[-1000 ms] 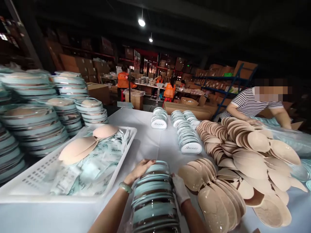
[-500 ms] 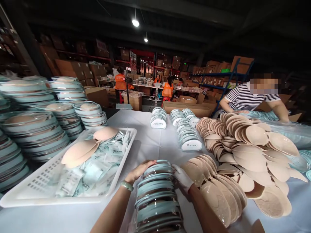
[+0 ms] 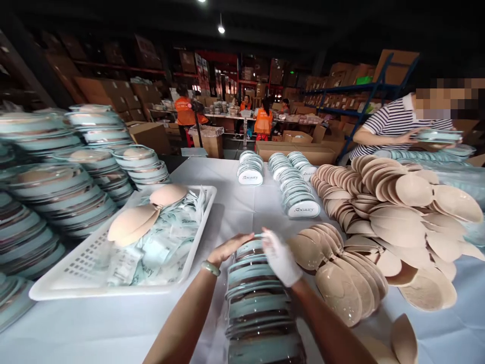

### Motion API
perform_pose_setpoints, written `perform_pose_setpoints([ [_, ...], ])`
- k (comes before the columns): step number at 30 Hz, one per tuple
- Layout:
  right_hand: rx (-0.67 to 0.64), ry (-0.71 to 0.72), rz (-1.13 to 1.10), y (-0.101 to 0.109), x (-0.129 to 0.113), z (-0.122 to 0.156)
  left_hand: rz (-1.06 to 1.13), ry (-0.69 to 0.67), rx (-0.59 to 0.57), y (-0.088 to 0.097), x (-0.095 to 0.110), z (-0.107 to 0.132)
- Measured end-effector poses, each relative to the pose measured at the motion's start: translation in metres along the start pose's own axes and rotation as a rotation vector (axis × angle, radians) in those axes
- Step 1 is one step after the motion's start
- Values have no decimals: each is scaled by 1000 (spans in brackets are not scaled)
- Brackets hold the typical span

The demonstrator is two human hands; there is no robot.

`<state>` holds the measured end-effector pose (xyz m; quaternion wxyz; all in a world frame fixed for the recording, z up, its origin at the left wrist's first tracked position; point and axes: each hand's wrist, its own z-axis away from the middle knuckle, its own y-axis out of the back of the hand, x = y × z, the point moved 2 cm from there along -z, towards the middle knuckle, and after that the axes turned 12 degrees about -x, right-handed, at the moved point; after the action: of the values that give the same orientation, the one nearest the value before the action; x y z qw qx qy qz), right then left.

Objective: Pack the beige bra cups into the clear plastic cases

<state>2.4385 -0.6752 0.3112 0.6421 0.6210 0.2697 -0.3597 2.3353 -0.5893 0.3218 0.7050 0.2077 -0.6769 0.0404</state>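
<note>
A row of pale blue cases (image 3: 253, 298) with clear plastic covers stands on edge in front of me, running toward me. At its far end, my left hand (image 3: 232, 248), bare with a green bangle, grips the upper left edge of the end case. My right hand (image 3: 282, 258), in a white glove, reaches over that case's upper right edge. Its fingers are blurred, so their grip is unclear. Just right of the glove lie nested beige bra cups (image 3: 339, 293), joined in pairs.
At left, a white basket (image 3: 125, 290) holds printed packets and a beige cup pair. Stacked cases (image 3: 60, 197) rise beyond it. More cases (image 3: 299, 194) stand ahead, and a large heap of cups (image 3: 397, 227) lies right. Across the table, a person in stripes (image 3: 382, 126) holds a case.
My right hand has moved from the end case's right side up over its top edge. My left hand stays at its upper left. The person opposite has lifted a case.
</note>
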Motion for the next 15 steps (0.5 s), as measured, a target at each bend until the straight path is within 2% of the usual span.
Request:
perform_pose_setpoints([
  [4, 18, -124, -215, 31, 47, 56, 85, 0, -155, -9, 7, -5],
  [7, 46, -189, -306, 40, 76, 99, 119, 2, -188, -13, 3, -4],
  [9, 65, -201, -363, 43, 83, 113, 135, 15, -182, -12, -1, -2],
  [12, 24, -174, -434, 53, 69, 109, 137, 20, -179, -12, -3, -2],
  [15, -72, -145, -289, 54, 29, 87, 111, 40, -186, -15, 1, -5],
])
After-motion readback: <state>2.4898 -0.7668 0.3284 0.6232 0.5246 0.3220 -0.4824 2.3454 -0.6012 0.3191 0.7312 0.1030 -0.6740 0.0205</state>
